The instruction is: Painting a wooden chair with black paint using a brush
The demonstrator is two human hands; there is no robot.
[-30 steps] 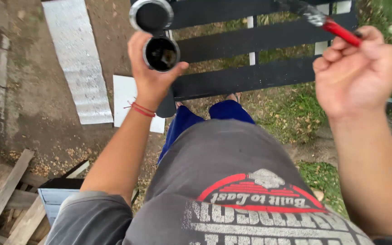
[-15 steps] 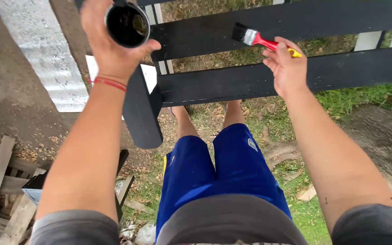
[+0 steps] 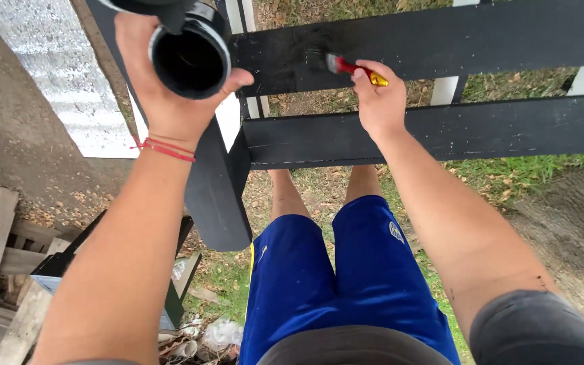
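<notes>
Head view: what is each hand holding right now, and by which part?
Left hand wraps the black paint can around its side. Right hand grips the paintbrush by its red handle.

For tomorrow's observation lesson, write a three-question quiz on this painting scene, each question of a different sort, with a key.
1. True or false: the brush has a red handle.
2. What does the left hand hold? A) a black paint can B) a hammer C) a roller
3. Fill in: the bristles rest on the upper black ___.

Key: 1 true, and the right hand holds it. 2 A. 3 plank.
</notes>
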